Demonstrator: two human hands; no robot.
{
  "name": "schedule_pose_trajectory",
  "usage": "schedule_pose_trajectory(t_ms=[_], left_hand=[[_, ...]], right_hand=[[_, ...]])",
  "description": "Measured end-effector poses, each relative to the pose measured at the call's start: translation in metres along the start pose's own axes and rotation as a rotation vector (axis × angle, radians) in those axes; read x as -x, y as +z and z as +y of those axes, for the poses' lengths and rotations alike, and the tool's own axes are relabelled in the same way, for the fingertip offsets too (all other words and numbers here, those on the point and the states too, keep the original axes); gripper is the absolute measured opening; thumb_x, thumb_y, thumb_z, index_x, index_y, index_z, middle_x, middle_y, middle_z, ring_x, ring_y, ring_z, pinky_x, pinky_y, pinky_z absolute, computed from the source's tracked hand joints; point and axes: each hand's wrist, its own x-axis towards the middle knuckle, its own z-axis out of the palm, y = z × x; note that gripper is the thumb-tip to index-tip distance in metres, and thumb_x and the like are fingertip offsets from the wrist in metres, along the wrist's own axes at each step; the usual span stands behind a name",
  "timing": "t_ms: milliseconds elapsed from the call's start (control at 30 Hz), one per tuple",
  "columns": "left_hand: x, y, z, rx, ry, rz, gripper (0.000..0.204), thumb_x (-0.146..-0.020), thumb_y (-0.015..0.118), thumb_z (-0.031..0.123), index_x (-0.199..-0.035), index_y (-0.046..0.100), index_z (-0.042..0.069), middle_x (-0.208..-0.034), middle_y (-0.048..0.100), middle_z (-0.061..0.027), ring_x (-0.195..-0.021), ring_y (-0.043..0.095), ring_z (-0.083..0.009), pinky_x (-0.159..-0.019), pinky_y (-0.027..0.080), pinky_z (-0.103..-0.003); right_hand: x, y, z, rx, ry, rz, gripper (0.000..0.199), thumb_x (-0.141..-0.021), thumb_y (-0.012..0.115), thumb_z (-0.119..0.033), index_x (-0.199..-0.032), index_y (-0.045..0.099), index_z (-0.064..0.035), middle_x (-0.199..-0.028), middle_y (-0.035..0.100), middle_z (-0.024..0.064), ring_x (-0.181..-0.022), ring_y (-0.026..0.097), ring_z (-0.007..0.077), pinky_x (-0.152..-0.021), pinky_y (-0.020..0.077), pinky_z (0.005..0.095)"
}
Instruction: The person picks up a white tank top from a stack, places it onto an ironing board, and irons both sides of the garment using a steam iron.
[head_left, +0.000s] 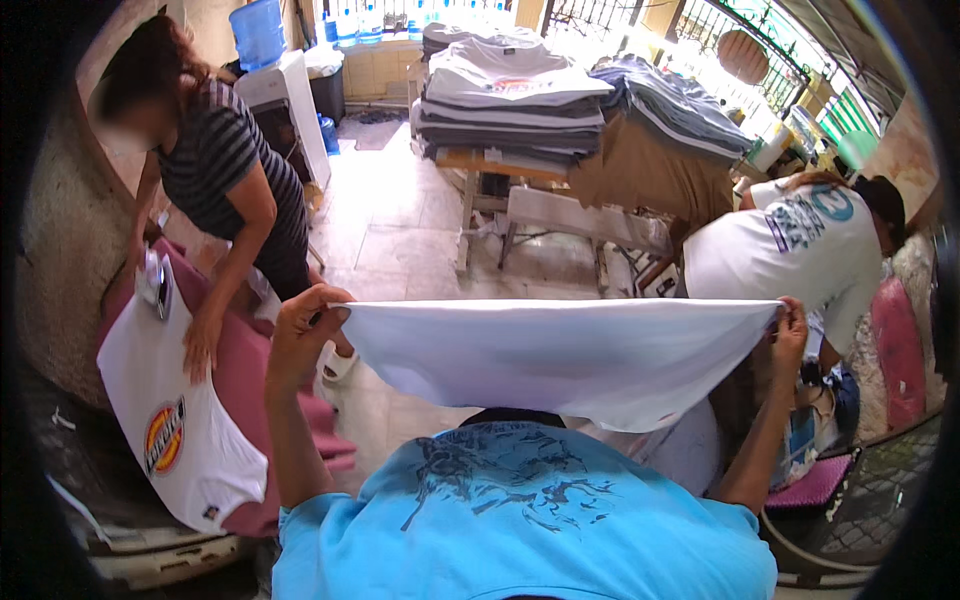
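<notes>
A white cloth (560, 350) hangs stretched between my two hands, its upper edge pulled straight and its lower part sagging in a curve. I cannot make out whether it is a whole garment. My left hand (305, 325) pinches its upper left corner between thumb and fingers. At the opposite corner, my right hand (790, 330) is closed on the edge, raised to about the same height. Both forearms rise at either side of the light blue shirt (520, 510) I wear, which has a dark print.
On the left, a person in a striped top leans over a white T-shirt (185, 420) and an iron (158, 285) on a pink cloth (250, 370). Folded shirts (510, 100) are stacked on a table ahead. A person in a white shirt (790, 250) bends at the right, near a bench (580, 220).
</notes>
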Motion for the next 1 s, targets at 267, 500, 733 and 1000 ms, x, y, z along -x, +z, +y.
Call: schedule_pose_trajectory(t_ms=[267,500,733,1000], left_hand=[[-0.222,-0.044,0.022,-0.223,0.118,0.057,0.013,-0.085,0.058,0.015,-0.093,0.061,0.006,-0.063,0.048,0.0054,-0.054,0.040,-0.0001,-0.047,0.031,-0.016],[-0.517,-0.105,-0.040,-0.324,0.083,-0.046,0.025,-0.091,0.053,0.028,-0.101,0.058,0.005,-0.082,0.062,-0.0008,-0.071,0.061,-0.0066,-0.067,0.052,-0.020],[-0.725,-0.121,0.013,-0.275,0.648,0.345,0.025,-0.083,0.059,0.013,-0.107,0.053,0.008,-0.094,0.059,-0.0020,-0.094,0.058,-0.0163,-0.082,0.044,-0.030],[-0.722,-0.088,-0.149,-0.622,0.359,0.386,0.023,-0.090,0.054,0.023,-0.107,0.063,0.011,-0.101,0.065,-0.0021,-0.095,0.058,-0.0127,-0.084,0.043,-0.027]], right_hand=[[-0.235,0.119,-0.051,0.099,-0.265,0.098,0.024,-0.090,0.054,-0.021,-0.106,0.057,-0.0036,-0.072,0.052,-0.0004,-0.057,0.044,0.0071,-0.051,0.0355,0.0217],[-0.483,0.347,-0.049,0.079,-0.329,0.047,0.024,-0.089,0.052,-0.026,-0.096,0.058,-0.0043,-0.073,0.055,0.0020,-0.062,0.050,0.0123,-0.062,0.0430,0.0258],[-0.661,0.376,-0.090,-0.556,-0.738,-0.039,0.018,-0.090,0.047,-0.006,-0.099,0.047,0.0091,-0.101,0.060,0.0228,-0.097,0.061,0.0299,-0.095,0.0459,0.0387],[-0.619,0.459,0.067,-0.512,-0.361,-0.222,0.021,-0.087,0.050,-0.011,-0.101,0.061,-0.0016,-0.106,0.062,0.0062,-0.095,0.058,0.0130,-0.084,0.0462,0.0254]])
